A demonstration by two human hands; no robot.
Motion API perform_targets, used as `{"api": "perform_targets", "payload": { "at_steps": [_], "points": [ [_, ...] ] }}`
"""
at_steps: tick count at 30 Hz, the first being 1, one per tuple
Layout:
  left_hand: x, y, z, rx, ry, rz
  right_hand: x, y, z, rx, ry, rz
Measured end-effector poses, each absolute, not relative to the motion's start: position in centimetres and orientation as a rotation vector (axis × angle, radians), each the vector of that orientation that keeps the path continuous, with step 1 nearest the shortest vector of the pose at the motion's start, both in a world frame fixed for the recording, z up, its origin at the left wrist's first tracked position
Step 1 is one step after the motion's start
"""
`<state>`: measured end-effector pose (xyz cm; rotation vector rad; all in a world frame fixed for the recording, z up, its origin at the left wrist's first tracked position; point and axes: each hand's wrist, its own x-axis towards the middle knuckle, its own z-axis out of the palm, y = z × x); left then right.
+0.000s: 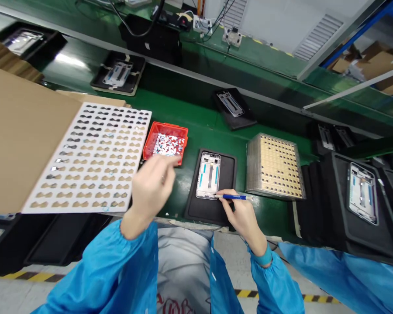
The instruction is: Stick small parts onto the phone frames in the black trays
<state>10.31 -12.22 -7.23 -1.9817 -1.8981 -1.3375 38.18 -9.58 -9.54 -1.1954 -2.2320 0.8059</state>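
Observation:
My right hand (242,214) grips a slim blue pen-like tool (234,197), its tip at the lower edge of a silver phone frame (204,183). That frame, with blue strips and a dark ribbon down its middle, lies in a black foam tray (227,174). My left hand (153,183) hovers at the near edge of a red bin (182,132), fingers drawn together; anything between them is too small to make out. Tiny white and blue scraps (167,144) lie inside the bin.
Left of the bin lies a white sheet (94,163) with rows of dark parts and tan cut-outs. A clear-sided stack of yellow sheets (277,165) stands right. More phone frames sit in black trays (339,183) at far right, beside a co-worker's blue sleeve (343,270).

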Motion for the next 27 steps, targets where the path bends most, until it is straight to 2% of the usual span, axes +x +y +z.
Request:
{"api": "perform_targets", "payload": {
  "at_steps": [6,11,18,23,27],
  "points": [
    [14.7,-14.9,-10.1,-2.550,-1.628,-1.229,38.1,-9.1,-9.2,-1.160,-2.371,0.770],
    [16.1,-14.6,-12.5,-2.696,-1.582,-0.997,38.0,-8.6,-9.0,-1.103,-2.465,0.727],
    [16.3,-14.8,-13.4,-2.764,-1.518,-0.596,38.0,-8.5,-9.0,-1.053,-2.498,0.720],
    [16.8,-15.5,-13.4,-2.721,-1.499,-0.395,38.0,-8.7,-9.4,-1.059,-2.333,0.804],
    [18.0,-16.1,-13.2,-2.646,-1.496,-0.269,37.7,-9.4,-9.7,-1.179,-1.944,0.939]
  ]
}}
